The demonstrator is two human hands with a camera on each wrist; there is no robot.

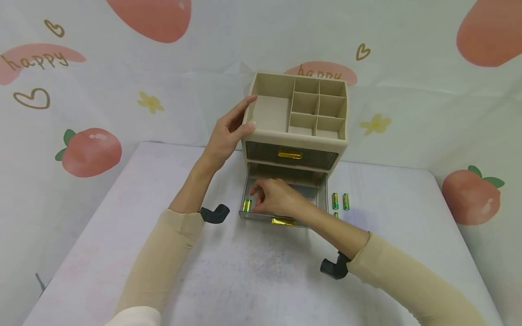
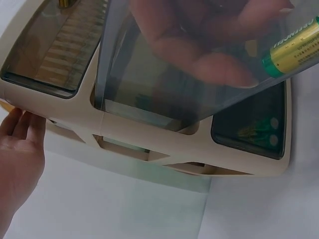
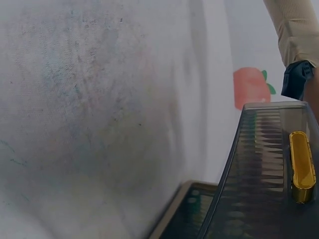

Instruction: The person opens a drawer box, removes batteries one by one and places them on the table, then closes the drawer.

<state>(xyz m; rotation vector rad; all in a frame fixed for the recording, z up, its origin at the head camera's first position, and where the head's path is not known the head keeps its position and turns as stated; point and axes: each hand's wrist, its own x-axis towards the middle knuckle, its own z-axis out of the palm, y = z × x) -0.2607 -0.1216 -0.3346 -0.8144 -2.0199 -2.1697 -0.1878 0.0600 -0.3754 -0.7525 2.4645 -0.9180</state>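
Note:
A beige desktop organizer (image 1: 295,138) stands at the back of the table, its clear lower drawer (image 1: 322,199) pulled out. My left hand (image 1: 226,131) holds the organizer's left side, thumb on the top front edge; the left wrist view shows its fingers bent at the side. Inside the drawer is my right hand (image 1: 279,197), fingers loosely bent, with nothing visible between them. Just left of those fingertips, green-and-gold batteries (image 1: 247,205) lie side by side in the drawer's front left corner. One battery (image 2: 294,47) also shows through the clear plastic in the left wrist view.
Right of the drawer, several batteries (image 1: 345,202) are on the white table (image 1: 244,280), one partly hidden by the right arm. An upper drawer (image 1: 265,154) with a gold handle is closed. Divided compartments (image 1: 305,103) form the organizer's top. A printed cloth (image 1: 195,68) hangs behind.

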